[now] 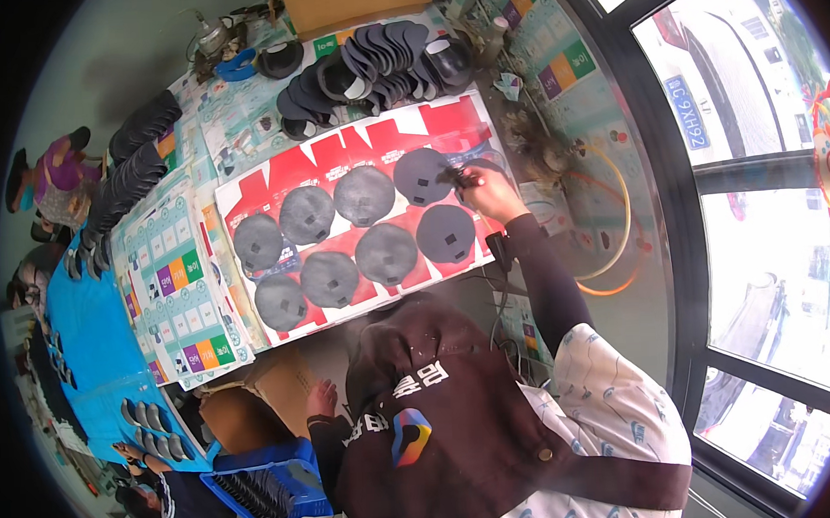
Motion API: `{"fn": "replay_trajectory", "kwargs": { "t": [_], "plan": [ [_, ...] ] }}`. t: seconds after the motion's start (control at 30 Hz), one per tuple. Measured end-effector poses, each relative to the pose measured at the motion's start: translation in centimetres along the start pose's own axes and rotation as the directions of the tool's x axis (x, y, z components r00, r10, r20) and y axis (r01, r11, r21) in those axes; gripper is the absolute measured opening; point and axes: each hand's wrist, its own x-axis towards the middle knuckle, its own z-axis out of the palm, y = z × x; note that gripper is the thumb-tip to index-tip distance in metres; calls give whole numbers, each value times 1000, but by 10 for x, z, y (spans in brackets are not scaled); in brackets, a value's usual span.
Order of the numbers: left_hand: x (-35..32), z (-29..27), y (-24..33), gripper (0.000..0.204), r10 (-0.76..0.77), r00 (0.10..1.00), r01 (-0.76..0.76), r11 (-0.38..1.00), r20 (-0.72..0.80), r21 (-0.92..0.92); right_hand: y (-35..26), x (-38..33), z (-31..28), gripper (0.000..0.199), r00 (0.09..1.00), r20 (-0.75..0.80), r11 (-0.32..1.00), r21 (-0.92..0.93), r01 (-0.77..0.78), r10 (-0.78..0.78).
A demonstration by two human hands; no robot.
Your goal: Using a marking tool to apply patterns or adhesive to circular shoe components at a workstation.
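My right hand [489,196] reaches over the far right of the red and white sheet [332,154]. Its fingers are closed round a small dark tool [452,176], whose exact kind I cannot make out. The tool's tip is by a round dark grey disc [419,171]. Several such discs lie in two rows on the sheet, each with a small black square. Those to the left, like this disc [364,195], look paler and mottled; the disc [445,228] at the near right is evenly dark. My left hand [322,399] hangs below the table's front edge, empty, its fingers loosely apart.
Stacked dark curved pieces [388,61] and a blue ring [236,66] stand at the back. A yellow hose [624,217] loops beside the right wall. Left are a blue-covered table [89,319] and a person [180,501]. A blue crate [268,488] sits low.
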Motion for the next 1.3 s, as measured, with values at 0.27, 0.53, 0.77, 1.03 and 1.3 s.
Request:
{"fn": "replay_trajectory", "kwargs": {
  "t": [0.27, 0.53, 0.77, 1.03, 1.3],
  "plan": [
    [2, 64, 51, 35, -374, 906, 197, 787, -198, -585, 0, 19, 1, 29, 992, 59, 993, -30, 116, -114],
    [-4, 89, 13, 45, -440, 881, 267, 766, -173, -585, -6, 32, -3, 29, 998, 26, 990, -122, 68, -65],
    [-4, 84, -27, 45, -275, 960, 207, 820, -51, -534, 7, 16, -18, 36, 997, -70, 973, -232, 7, -24],
    [23, 83, -37, 42, -223, 975, 176, 757, 4, -630, 10, 23, -13, 33, 990, -143, 989, -148, -9, -12],
    [24, 86, -32, 36, -307, 949, 188, 740, -76, -646, 6, 1, -14, 33, 989, -47, 988, -71, -140, 137]
  ]
}}
